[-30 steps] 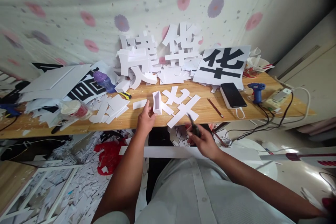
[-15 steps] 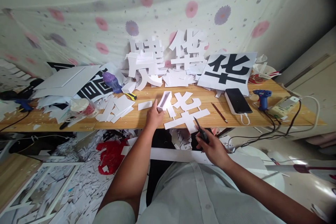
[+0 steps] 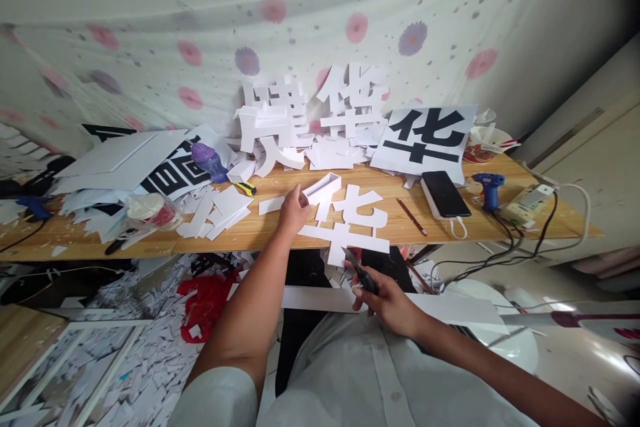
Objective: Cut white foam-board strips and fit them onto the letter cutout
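A white cut-out character (image 3: 345, 235) lies near the table's front edge, its lowest stroke reaching over the edge. My left hand (image 3: 294, 209) grips a narrow white box-like piece (image 3: 325, 188) with raised walls, above the character's left part. Closed around a dark-handled cutting knife (image 3: 367, 279) is my right hand (image 3: 387, 300), just in front of the table edge. The knife's tip is close to the character's lowest stroke. A flat white strip (image 3: 270, 205) lies left of my left hand, and a pencil (image 3: 413, 217) right of the character.
Behind stand white raised characters (image 3: 353, 100). A printed sheet (image 3: 425, 137), a phone (image 3: 445, 193) and a blue glue gun (image 3: 490, 188) are on the right. To the left are a purple bottle (image 3: 210, 160), a yellow cutter (image 3: 245, 188) and loose white pieces (image 3: 225, 207).
The box-like piece has turned from nearly upright to slanting right. The cut-out character has rotated slightly on the table. My right hand has moved left and a little down with the knife.
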`<state>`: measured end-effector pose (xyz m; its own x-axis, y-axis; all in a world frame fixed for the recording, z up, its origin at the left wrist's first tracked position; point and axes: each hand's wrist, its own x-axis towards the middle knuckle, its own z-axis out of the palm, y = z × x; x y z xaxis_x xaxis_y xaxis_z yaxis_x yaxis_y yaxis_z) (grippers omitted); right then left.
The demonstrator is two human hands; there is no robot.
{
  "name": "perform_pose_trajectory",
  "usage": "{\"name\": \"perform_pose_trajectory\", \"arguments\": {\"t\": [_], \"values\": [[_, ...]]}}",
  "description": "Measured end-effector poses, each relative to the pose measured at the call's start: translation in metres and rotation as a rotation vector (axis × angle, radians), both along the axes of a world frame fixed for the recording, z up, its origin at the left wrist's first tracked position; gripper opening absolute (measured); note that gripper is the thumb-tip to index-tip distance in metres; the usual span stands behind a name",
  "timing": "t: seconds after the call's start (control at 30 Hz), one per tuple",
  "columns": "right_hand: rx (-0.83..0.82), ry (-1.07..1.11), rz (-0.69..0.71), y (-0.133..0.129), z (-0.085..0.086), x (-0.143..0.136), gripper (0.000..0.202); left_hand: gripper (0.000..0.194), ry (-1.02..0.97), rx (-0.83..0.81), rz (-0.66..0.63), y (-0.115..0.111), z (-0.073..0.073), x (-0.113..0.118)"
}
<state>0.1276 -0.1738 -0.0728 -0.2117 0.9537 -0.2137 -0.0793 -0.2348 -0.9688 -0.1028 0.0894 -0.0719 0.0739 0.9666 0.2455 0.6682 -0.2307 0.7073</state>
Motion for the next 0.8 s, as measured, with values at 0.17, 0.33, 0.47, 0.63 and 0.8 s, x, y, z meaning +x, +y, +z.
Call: {"name": "perform_pose_trajectory", "arguments": {"t": [0.17, 0.33, 0.47, 0.63, 0.8], "values": [[0.043, -0.013, -0.097, -0.002, -0.005, 0.018, 0.054, 0.076, 0.117, 0.085, 0.043, -0.029, -0.002, -0.009], [0.121, -0.156, -0.435, 0.005, -0.012, 0.049, 0.051, 0.034, 0.245, 0.258, -0.032, -0.079, -0.002, -0.014], [0.111, -0.295, -0.586, 0.008, -0.017, 0.064, 0.057, 0.021, 0.282, 0.306, -0.061, -0.108, -0.001, -0.019], [0.054, -0.262, -0.596, 0.009, -0.018, 0.064, 0.062, 0.019, 0.281, 0.290, -0.076, -0.116, -0.008, -0.025], [0.040, -0.224, -0.566, 0.011, -0.020, 0.059, 0.057, 0.024, 0.247, 0.282, -0.115, -0.104, -0.013, -0.028]]}}
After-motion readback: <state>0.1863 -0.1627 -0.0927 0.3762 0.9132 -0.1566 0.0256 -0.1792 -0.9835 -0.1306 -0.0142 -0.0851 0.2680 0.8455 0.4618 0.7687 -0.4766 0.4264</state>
